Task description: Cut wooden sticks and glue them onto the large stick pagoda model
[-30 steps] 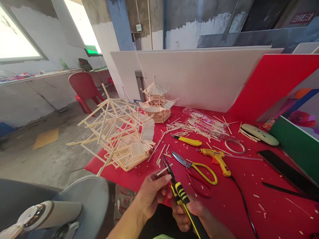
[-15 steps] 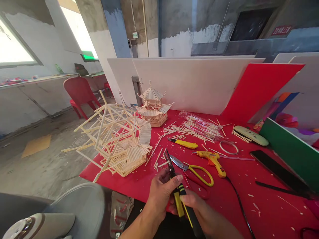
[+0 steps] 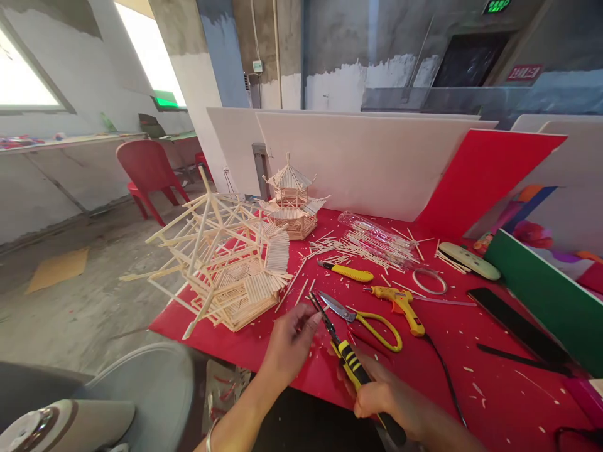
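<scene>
My right hand (image 3: 384, 395) grips the yellow-and-black handles of a pair of snips (image 3: 346, 358), whose thin dark blades point up and left over the red table (image 3: 471, 389). My left hand (image 3: 289, 339) hovers just left of the blades with its fingers curled toward the blade tips; whether it pinches a stick is hidden. Loose cut sticks (image 3: 304, 292) lie just beyond it. A large stick-built model (image 3: 226, 263) lies tilted at the table's left edge, and a small stick pagoda (image 3: 292, 198) stands behind it.
Yellow-handled scissors (image 3: 372, 320), a yellow glue gun (image 3: 402, 304) with a black cord, a yellow utility knife (image 3: 348, 272), a bag of sticks (image 3: 377, 242), a tape ring (image 3: 429, 282) and a black phone (image 3: 516, 323) lie on the table. White and red boards (image 3: 377, 163) stand behind. A red chair (image 3: 146, 172) stands at left.
My left hand let go of the snips' handles and moved up-left toward the blade tips. My right hand slid down the handles and tilted the snips flatter over the table.
</scene>
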Tool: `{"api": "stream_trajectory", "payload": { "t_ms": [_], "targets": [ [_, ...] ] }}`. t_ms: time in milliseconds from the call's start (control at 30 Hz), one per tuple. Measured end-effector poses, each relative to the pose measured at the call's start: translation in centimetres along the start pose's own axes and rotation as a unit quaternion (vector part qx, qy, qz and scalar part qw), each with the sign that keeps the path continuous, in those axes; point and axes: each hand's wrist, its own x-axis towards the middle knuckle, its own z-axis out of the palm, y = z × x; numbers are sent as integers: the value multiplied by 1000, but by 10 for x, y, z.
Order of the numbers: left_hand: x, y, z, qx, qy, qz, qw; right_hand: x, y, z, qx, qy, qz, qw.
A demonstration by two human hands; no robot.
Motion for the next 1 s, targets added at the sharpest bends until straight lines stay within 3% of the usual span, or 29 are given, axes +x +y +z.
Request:
{"api": "stream_trajectory", "payload": {
  "t_ms": [167, 400, 733, 1000],
  "targets": [
    [-8, 4, -8, 84, -53, 38, 994, -3, -2, 2, -22, 60, 46, 997],
    [-16, 7, -13, 125, -69, 105, 984, -14, -4, 6, -50, 59, 62, 995],
    [-22, 1, -18, 119, -69, 100, 985, -17, -2, 9, -133, 36, 49, 989],
    [-23, 1, -19, 123, -77, 111, 983, 3, 33, 0, -51, 77, 39, 995]
  ]
}}
